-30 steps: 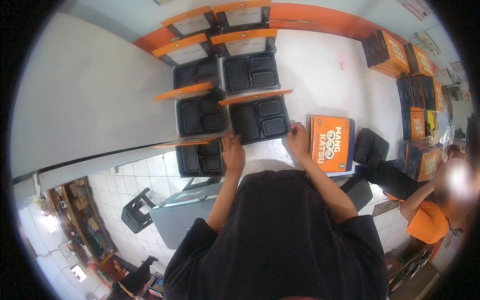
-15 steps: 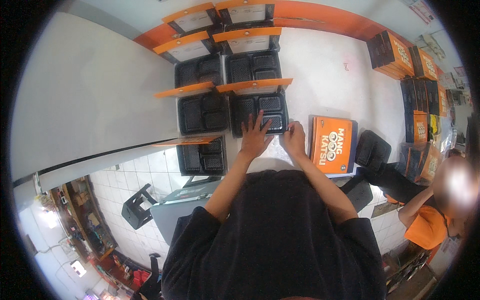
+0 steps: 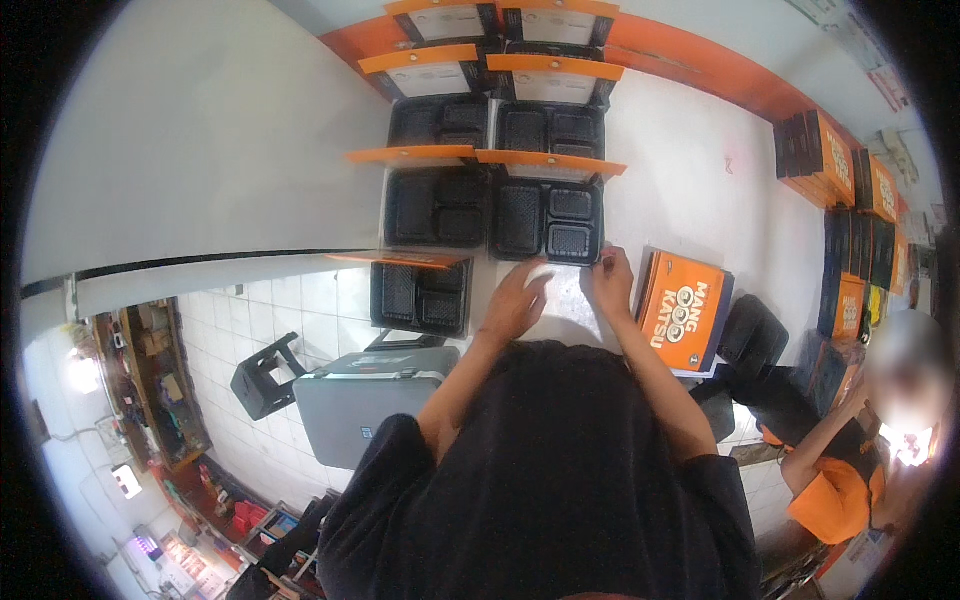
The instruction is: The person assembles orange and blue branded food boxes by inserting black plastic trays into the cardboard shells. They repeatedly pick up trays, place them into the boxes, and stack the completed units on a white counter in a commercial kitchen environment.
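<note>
Closest to my hands is a black three-compartment food tray [image 3: 519, 220], lying in a box with its orange-edged lid [image 3: 560, 162] raised behind it. My left hand [image 3: 515, 303] is open just in front of the tray's near edge, fingers slightly curled and holding nothing. At the tray's right front corner, the fingers of my right hand [image 3: 610, 282] are pinched together on its rim. To the left sits another black tray [image 3: 437, 207] in an open box. A further tray [image 3: 420, 297] lies nearer me on the left. No food shows in these trays.
More open boxes [image 3: 437, 75] stand in two columns toward the wall. Right of my hand lies a stack of orange cardboard sleeves [image 3: 686, 312], beside a black tray [image 3: 752, 333]. Stacked boxes [image 3: 815, 160] line the far right. A person in an orange sleeve [image 3: 835, 500] is at right.
My left hand has drawn back from inside the tray toward me. My right hand stays at the tray's corner. The whole view has shifted, moving the boxes rightward in it.
</note>
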